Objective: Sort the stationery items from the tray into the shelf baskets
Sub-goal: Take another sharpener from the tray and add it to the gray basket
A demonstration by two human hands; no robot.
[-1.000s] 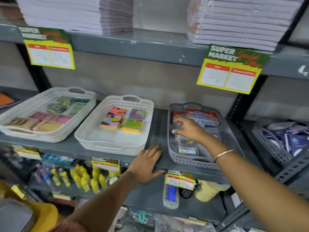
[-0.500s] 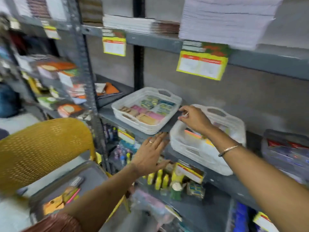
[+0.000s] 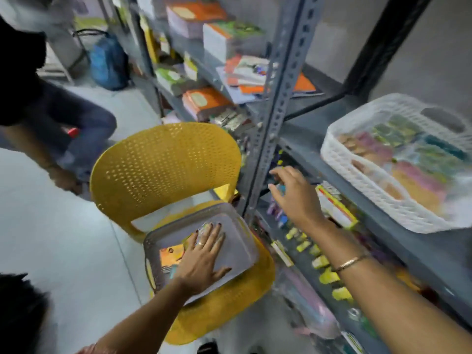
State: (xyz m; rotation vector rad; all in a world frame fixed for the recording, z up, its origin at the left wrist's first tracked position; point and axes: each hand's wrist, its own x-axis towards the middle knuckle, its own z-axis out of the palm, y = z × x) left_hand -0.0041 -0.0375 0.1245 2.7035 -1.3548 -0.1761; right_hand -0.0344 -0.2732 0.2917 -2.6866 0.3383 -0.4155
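Observation:
A grey tray (image 3: 240, 247) sits on the seat of a yellow chair (image 3: 163, 164). My left hand (image 3: 204, 259) lies flat inside the tray with its fingers spread, over a few colourful stationery packs (image 3: 170, 254) at the tray's left side. My right hand (image 3: 296, 195) hovers open in mid-air beside the shelf post, holding nothing. A white shelf basket (image 3: 357, 175) with several pastel and green packs sits on the grey shelf at the right. The picture is blurred by motion.
A perforated grey shelf post (image 3: 270, 118) stands between chair and shelf. Small yellow bottles (image 3: 321, 261) line the lower shelf. Books and notebooks (image 3: 204, 100) fill the far shelves. Another person (image 3: 63, 123) crouches on the floor at the left.
My view has swung left and down from the shelf baskets to the chair. My left hand dropped from the shelf edge into the grey tray. My right hand left the baskets.

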